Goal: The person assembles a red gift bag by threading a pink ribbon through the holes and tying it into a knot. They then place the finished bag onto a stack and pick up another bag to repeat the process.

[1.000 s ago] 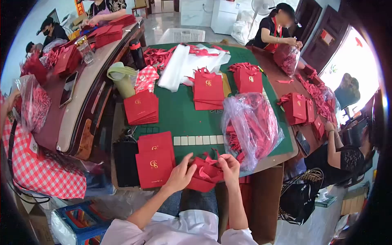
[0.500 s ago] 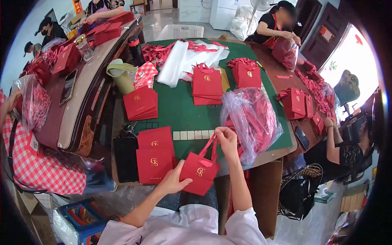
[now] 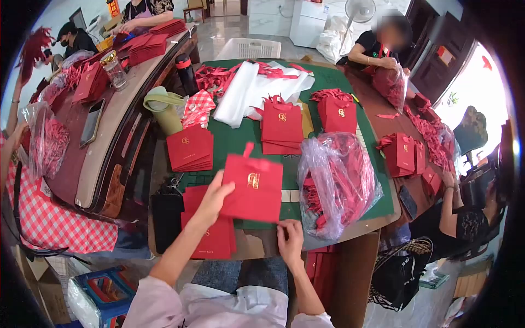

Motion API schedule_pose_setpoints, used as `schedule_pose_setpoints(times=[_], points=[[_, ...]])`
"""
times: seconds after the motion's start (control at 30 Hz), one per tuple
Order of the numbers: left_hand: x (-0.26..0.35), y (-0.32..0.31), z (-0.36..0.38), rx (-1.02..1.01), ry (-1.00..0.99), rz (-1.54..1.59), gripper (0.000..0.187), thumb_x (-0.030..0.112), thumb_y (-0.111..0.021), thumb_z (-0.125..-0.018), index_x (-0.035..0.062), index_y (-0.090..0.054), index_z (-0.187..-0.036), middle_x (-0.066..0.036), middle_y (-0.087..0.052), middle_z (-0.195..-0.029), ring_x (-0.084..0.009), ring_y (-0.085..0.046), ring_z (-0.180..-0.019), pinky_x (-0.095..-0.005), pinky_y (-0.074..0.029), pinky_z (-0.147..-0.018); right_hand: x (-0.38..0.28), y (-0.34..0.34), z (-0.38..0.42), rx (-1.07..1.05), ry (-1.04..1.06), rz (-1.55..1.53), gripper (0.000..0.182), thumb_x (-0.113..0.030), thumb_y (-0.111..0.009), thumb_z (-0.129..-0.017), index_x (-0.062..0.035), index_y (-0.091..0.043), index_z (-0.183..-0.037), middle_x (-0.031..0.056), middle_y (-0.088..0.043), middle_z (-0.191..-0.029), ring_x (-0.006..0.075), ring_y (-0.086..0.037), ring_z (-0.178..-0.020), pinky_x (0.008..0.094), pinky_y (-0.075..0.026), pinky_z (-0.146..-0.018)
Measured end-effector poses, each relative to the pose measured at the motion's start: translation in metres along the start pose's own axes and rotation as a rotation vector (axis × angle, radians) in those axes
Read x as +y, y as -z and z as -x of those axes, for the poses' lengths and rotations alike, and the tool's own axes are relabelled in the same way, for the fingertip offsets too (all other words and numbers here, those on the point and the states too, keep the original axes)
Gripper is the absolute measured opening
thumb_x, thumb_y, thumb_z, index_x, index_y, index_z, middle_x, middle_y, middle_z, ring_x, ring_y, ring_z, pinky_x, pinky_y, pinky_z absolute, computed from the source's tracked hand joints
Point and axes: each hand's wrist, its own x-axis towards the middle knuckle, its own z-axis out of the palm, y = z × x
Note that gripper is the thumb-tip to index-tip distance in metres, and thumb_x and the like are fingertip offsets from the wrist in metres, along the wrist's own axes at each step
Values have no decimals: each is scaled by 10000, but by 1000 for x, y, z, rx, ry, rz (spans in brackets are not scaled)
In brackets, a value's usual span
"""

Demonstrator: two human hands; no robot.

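My left hand grips the left side of a red paper gift bag with a gold logo, held up above the table's near edge. The bag's red ribbon handle stands up at its top. Just below the bag's lower right corner is my right hand, its fingers loosely bent, apart and holding nothing. Beneath my left forearm lies a stack of flat red bags, partly covered. To the right sits a clear plastic bag full of red ribbons.
Finished-looking red bags with ribbons stand on the green table top. Another red stack lies left, beside a green cup. A black bottle stands behind. Co-workers sit at both sides; one person handles a plastic bag.
The red gift bag has moved up and left, away from my lap, in my left hand. My right hand has let go of its ribbon handle and dropped lower.
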Motion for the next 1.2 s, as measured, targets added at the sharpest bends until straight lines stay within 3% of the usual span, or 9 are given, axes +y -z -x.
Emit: schedule_pose_setpoints(times=[0.1,0.4,0.47,0.5,0.6,0.63,0.77,0.93,1.2], points=[[0,1,-66,-49,-164,-57,541,104,-582,-959,24,-381,-1454,-84,-546,-1364,-169,-524,-1242,-334,-423,-1052,-3,-5,2,-19,101,174,165,28,-693,-810,-44,-659,-955,136,-586,-988,323,-583,-930,389,-488,-779],[-20,-37,-203,-45,-203,-61,470,86,-632,-943,7,-444,-1366,-120,-609,-1267,-190,-606,-1126,-330,-497,-956,-6,-8,1,-19,48,155,204,62,-703,-764,-30,-664,-941,144,-589,-999,325,-584,-925,406,-485,-792],[-31,-47,-223,38,-255,-168,421,97,-653,-928,-5,-471,-1294,-119,-652,-1169,-190,-638,-1051,-333,-515,-901,-5,-8,2,-30,38,157,199,57,-704,-768,-31,-665,-942,146,-589,-999,325,-584,-926,405,-485,-794],[-35,-49,-229,53,-427,-378,442,120,-691,-900,-15,-474,-1260,-141,-676,-1104,-208,-663,-979,-339,-525,-851,-5,-8,3,-32,32,162,194,51,-705,-772,-31,-665,-944,148,-588,-1000,325,-584,-927,404,-486,-797],[-54,-55,-233,192,-319,-613,495,141,-715,-873,-13,-471,-1274,-193,-650,-1136,-263,-652,-1012,-364,-514,-878,-7,-8,3,-40,20,178,184,44,-703,-781,-30,-666,-945,152,-588,-1002,326,-585,-929,405,-487,-801],[-60,-55,-232,266,-421,-802,512,146,-725,-859,-14,-473,-1274,-208,-630,-1134,-294,-637,-1030,-380,-504,-898,-7,-8,3,-47,21,178,184,44,-703,-781,-30,-666,-945,152,-588,-1002,326,-585,-929,405,-487,-801],[-61,-44,-213,386,-751,-1068,538,146,-738,-836,-6,-479,-1282,-215,-580,-1106,-346,-592,-1043,-412,-481,-935,-8,-7,2,-32,34,178,185,42,-702,-785,-30,-668,-953,153,-588,-1006,327,-588,-934,409,-489,-808],[-24,-4,-120,77,-677,-934,391,88,-708,-854,54,-554,-1211,-134,-586,-1056,-276,-608,-946,-362,-514,-844,-8,-7,3,-21,53,175,187,28,-697,-802,-43,-673,-973,147,-593,-1026,334,-584,-935,419,-492,-798],[-13,69,53,100,-459,-1250,240,160,-756,-796,57,-646,-982,-106,-610,-981,-313,-568,-982,-412,-460,-880,-33,-8,8,-33,-22,43,118,10,-671,-840,-32,-676,-949,159,-627,-946,330,-611,-877,404,-503,-753]])
